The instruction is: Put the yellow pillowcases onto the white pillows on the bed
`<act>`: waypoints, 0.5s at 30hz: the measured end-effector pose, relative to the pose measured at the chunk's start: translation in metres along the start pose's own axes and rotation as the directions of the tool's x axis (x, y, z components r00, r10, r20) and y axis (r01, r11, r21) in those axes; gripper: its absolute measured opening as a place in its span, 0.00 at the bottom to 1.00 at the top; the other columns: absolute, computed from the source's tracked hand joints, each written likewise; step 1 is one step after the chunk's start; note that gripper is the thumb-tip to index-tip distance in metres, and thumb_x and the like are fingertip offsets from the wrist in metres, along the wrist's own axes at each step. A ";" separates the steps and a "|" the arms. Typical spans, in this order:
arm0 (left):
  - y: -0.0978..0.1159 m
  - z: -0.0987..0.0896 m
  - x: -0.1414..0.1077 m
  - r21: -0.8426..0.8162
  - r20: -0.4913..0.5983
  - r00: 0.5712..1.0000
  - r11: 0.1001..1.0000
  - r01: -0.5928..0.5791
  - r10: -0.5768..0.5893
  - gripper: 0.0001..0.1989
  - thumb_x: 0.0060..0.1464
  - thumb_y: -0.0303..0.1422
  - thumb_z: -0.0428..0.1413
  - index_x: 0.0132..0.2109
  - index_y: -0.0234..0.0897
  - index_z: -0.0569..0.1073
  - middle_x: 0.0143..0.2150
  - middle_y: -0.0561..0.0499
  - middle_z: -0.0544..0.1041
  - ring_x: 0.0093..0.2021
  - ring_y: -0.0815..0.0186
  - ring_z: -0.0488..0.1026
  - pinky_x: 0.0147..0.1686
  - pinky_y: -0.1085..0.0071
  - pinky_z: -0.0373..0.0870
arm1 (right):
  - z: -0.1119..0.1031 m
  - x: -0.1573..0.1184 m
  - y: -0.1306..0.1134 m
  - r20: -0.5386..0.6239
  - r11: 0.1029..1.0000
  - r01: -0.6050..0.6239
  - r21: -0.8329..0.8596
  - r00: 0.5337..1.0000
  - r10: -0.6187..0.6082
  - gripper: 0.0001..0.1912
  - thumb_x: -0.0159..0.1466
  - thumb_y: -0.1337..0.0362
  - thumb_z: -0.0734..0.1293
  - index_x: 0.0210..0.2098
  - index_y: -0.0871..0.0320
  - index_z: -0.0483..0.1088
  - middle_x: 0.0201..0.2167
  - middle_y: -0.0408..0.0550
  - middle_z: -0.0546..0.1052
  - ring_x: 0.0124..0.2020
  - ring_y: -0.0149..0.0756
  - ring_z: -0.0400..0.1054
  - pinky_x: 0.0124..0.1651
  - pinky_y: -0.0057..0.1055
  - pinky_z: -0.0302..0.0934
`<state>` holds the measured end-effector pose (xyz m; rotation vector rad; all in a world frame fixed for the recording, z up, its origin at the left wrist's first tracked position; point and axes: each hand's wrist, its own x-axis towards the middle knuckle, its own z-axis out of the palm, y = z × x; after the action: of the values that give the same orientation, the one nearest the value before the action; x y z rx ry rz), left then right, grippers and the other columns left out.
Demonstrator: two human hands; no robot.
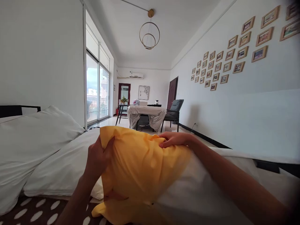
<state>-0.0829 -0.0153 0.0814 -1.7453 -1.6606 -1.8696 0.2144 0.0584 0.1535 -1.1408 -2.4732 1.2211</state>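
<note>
A yellow cloth [138, 159] with a pale grey-white area at its lower right hangs in folds in front of me. Its kind I cannot tell; a small dark spot shows near its lower middle. My left hand [99, 156] pinches its upper left part, thumb on the near side and fingers mostly hidden behind. Along the upper right edge, my right hand [172, 139] grips a bunched fold between thumb and fingers. The lower left corner of the cloth droops over a brown blanket with white spots [36, 215].
White-covered cushions [56, 159] lie at the left. Farther off stand a covered table [147, 110], a black chair [174, 111] and a potted plant [123, 100]. Glass doors [92, 89] line the left wall; picture frames [227, 66] hang on the right one.
</note>
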 end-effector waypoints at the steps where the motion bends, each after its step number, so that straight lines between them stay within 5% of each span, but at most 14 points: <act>1: -0.002 0.007 0.012 0.059 0.062 0.995 0.995 -0.085 0.081 0.14 0.56 0.44 0.48 0.33 0.38 0.68 0.25 0.50 0.72 0.26 0.60 0.70 0.26 0.69 0.63 | 0.000 0.006 0.005 -0.026 0.999 0.022 0.028 0.999 -0.021 0.28 0.51 0.49 0.70 0.47 0.57 0.69 0.43 0.46 0.76 0.38 0.36 0.71 0.40 0.29 0.64; 5: -0.004 0.026 0.046 0.445 0.269 0.908 0.795 -0.413 0.321 0.12 0.56 0.26 0.41 0.38 0.33 0.69 0.38 0.40 0.73 0.39 0.55 0.70 0.37 0.63 0.65 | -0.005 0.016 0.015 -0.236 0.987 0.096 -0.128 0.964 -0.125 0.25 0.49 0.48 0.71 0.39 0.59 0.72 0.33 0.43 0.76 0.31 0.33 0.69 0.33 0.26 0.62; 8: 0.000 0.025 0.063 0.614 0.343 0.873 0.620 -0.488 0.347 0.14 0.52 0.21 0.40 0.37 0.31 0.69 0.37 0.37 0.73 0.39 0.53 0.70 0.38 0.59 0.64 | -0.019 -0.002 0.010 -0.426 0.914 -0.024 -0.405 0.889 -0.166 0.22 0.48 0.46 0.70 0.28 0.60 0.72 0.21 0.40 0.70 0.24 0.29 0.62 0.25 0.25 0.55; 11: 0.009 0.016 0.084 0.573 0.222 0.930 0.733 -0.367 0.292 0.14 0.58 0.31 0.40 0.34 0.34 0.69 0.32 0.40 0.73 0.35 0.53 0.71 0.36 0.61 0.64 | -0.036 -0.033 -0.003 -0.593 0.867 -0.230 -0.442 0.800 -0.090 0.22 0.47 0.44 0.69 0.20 0.58 0.68 0.15 0.39 0.64 0.19 0.28 0.57 0.21 0.26 0.50; 15: 0.028 0.006 0.106 0.223 0.039 0.990 0.965 -0.140 0.134 0.15 0.57 0.43 0.46 0.34 0.36 0.68 0.27 0.46 0.72 0.32 0.54 0.72 0.31 0.65 0.65 | -0.051 -0.072 -0.013 -0.679 0.833 -0.358 -0.421 0.734 -0.027 0.25 0.47 0.43 0.69 0.15 0.58 0.64 0.14 0.40 0.60 0.17 0.27 0.53 0.20 0.28 0.46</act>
<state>-0.0961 0.0382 0.1770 -1.7445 -1.6397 -1.5411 0.2799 0.0347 0.2100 -1.6084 -2.1684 0.0284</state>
